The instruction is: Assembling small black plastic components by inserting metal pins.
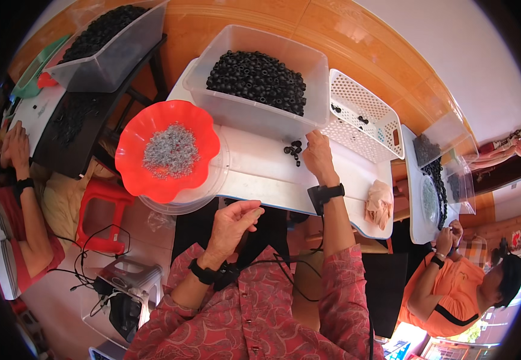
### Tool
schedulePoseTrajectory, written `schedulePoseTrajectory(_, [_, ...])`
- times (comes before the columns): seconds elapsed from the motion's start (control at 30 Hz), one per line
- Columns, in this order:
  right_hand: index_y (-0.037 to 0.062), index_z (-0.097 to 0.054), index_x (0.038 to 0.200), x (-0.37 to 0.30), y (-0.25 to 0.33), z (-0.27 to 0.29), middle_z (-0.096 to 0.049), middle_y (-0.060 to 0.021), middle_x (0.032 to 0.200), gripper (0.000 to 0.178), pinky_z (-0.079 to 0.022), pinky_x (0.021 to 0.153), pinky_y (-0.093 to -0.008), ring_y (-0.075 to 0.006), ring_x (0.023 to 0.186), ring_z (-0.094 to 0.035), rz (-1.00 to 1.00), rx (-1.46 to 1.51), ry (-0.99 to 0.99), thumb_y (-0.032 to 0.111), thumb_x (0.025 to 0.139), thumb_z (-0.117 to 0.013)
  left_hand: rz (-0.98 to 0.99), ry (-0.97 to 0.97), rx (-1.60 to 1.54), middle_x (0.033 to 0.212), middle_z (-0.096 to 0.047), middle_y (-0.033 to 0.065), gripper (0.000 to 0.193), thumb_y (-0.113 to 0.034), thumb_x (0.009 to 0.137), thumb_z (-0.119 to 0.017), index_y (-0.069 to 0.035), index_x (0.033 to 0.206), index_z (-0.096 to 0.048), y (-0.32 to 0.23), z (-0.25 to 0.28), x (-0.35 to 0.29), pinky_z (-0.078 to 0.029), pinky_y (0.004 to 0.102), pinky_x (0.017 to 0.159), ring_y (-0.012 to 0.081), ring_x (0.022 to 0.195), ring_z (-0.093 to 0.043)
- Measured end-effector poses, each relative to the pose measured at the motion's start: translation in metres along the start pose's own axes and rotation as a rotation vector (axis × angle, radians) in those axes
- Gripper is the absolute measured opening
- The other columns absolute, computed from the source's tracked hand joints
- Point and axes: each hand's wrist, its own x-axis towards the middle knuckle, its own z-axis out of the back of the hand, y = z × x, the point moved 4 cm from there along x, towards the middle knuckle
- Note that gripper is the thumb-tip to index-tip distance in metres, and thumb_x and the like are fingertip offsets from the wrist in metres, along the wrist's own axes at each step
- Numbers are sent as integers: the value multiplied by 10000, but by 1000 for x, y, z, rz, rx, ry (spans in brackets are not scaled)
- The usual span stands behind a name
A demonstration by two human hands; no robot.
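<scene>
Black pieces (296, 144) lie loose on the white bench (251, 156) just left of the right hand (318, 157), the nearer one, its grip curled; the left hand (233, 227) looks narrowly pinched, both hands' contents indiscernible.

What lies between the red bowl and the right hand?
In the head view, the clear dish's rim, a stretch of white tabletop, then loose black pieces just left of the right hand.

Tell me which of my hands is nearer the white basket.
Right. Your right hand is over the table, just left of the white basket. Your left hand is farther off, well to the left and closer to your body.
</scene>
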Motion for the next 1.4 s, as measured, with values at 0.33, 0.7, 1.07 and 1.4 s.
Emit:
schedulePoseTrajectory(0.33, [68, -676, 1055, -14, 16, 1, -603, -88, 1135, 393, -486, 837, -424, -349, 1014, -520, 4, -32, -1, -85, 732, -511, 18, -15, -18, 994, -699, 102, 259, -108, 923, -641, 37, 1138, -639, 4, 2, 3, -533, 195, 635, 72, 751, -608])
schedulePoseTrajectory(0.7, [8, -670, 1105, -39, 31, 2, -636, -155, 1129, 384, -483, 899, -423, -357, 1030, -569, 75, 62, -100, -84, 773, -500, 40, 39, -93, 953, -664, 84, 338, -145, 928, -641, 72, 1183, -594, 7, -23, 20, -563, 225, 643, 100, 760, -632])
schedulePoseTrajectory(1.07, [-1, -680, 999, -56, 5, 38, -673, -177, 979, 214, -520, 771, -360, -301, 861, -665, -86, 331, -374, -39, 818, -573, 23, 2, -26, 1010, -677, 120, 310, -136, 946, -615, 55, 1188, -597, 3, -7, 14, -564, 227, 667, 104, 773, -631])
schedulePoseTrajectory(1.4, [-20, -693, 952, -93, -3, 32, -659, -154, 872, 152, -513, 675, -320, -233, 721, -638, -123, 293, -361, -3, 826, -609, 54, 16, -21, 1011, -671, 110, 312, -149, 945, -618, 50, 1184, -598, 11, -10, 14, -558, 221, 670, 99, 785, -627])
